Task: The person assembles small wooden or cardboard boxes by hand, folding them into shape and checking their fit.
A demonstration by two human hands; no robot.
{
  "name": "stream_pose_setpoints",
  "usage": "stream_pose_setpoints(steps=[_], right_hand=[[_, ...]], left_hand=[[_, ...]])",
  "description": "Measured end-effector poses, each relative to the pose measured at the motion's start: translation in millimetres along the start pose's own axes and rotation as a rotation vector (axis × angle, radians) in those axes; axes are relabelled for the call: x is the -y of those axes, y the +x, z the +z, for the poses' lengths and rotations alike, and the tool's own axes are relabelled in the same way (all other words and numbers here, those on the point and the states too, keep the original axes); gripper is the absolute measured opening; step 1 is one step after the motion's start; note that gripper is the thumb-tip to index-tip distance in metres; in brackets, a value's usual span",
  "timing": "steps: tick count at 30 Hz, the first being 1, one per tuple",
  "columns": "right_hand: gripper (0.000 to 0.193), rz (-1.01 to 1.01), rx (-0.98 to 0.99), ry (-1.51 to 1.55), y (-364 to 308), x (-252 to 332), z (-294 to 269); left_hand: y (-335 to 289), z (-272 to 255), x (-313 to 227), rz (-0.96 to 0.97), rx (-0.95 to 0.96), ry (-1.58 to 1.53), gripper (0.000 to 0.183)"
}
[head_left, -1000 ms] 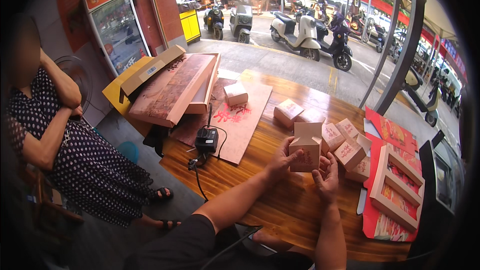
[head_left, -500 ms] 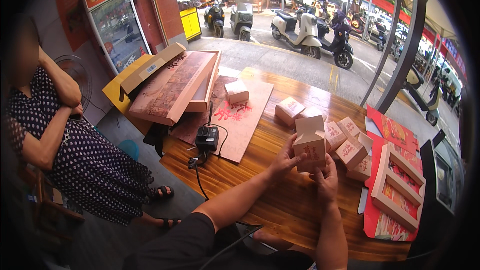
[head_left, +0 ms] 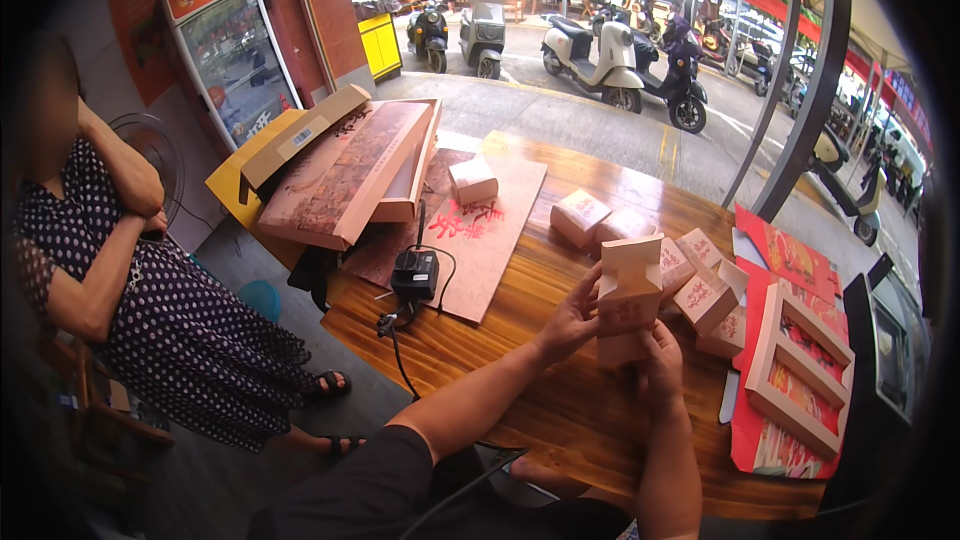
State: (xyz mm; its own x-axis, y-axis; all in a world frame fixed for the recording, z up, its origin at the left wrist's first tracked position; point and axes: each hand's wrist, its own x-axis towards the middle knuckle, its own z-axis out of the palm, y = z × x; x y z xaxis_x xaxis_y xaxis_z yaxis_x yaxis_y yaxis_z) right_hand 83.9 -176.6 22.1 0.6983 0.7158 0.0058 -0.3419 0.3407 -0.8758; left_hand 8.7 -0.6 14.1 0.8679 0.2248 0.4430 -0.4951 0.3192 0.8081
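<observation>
Between my two hands, above the wooden table, is a small pale-pink cardboard box with red print. Its upper end stands open and a flap hangs out below its lower end. My left hand closes on the box's left side. My right hand pinches the lower flap at its right edge. Several similar small boxes lie just beyond and to the right of my hands, some stacked on others. One more small box sits on a flat printed pink board farther left.
The wooden table carries large cardboard boxes at far left, a black device with a cable, and a divider frame on red printed card at right. A person stands left with folded arms. Scooters are parked beyond.
The box in my hands has tipped, and a flap now shows beneath its printed face. My right hand has shifted slightly right, onto that flap.
</observation>
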Motion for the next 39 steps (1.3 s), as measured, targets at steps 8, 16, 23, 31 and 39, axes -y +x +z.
stream_pose_setpoints(steps=[8,16,23,31,39], right_hand=[[0.044,0.094,0.041,0.366,2.2,10.3,-5.1],[0.040,0.059,-0.012,0.234,7.9,-3.5,-24.1],[0.038,0.021,-0.140,0.135,7.0,-2.1,-18.0],[0.036,0.052,-0.144,0.199,6.5,-0.6,-18.0],[0.035,0.056,-0.149,0.195,7.8,-0.3,-18.1]], left_hand=[[2.2,8.7,-7.9,0.004,-0.004,-0.128,0.088],[2.2,5.0,-4.3,-0.028,-0.033,-0.155,0.091],[3.5,7.2,-11.0,-0.059,-0.049,-0.144,0.088],[2.7,7.4,-14.7,-0.093,-0.026,-0.142,0.091],[0.0,2.3,-5.0,-0.115,-0.035,-0.252,0.089]])
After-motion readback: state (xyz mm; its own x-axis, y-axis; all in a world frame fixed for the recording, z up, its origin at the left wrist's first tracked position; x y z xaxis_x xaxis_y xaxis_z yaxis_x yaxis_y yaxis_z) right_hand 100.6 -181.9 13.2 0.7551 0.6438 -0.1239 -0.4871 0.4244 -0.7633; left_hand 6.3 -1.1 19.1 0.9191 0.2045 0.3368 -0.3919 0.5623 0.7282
